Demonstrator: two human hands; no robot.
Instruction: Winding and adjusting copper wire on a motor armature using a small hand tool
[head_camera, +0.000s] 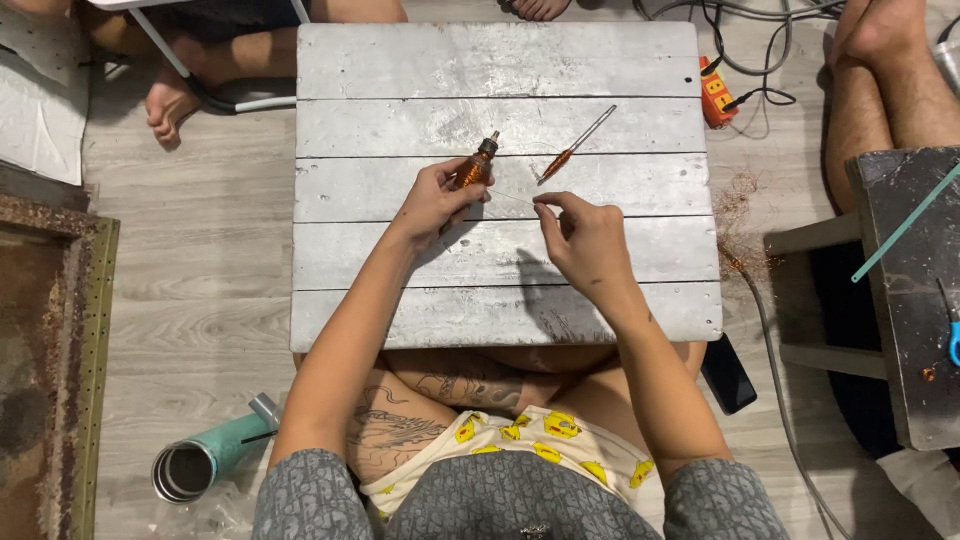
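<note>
My left hand (432, 203) grips an amber screwdriver handle (474, 165) with a dark metal collar, held just above the grey plank table (500, 70). My right hand (585, 240) pinches a thin metal shaft or wire (518, 197) between thumb and forefinger, its other end pointing toward the handle. A second slim screwdriver (576, 146) with an orange handle lies on the planks just behind both hands, apart from them.
An orange power strip (714, 92) with black cables sits at the table's right rear. A teal tumbler (205, 460) lies on the floor at left. A dark phone (727, 374) lies right of my knee. Other people's legs (880, 90) and a dark bench (915, 290) are around.
</note>
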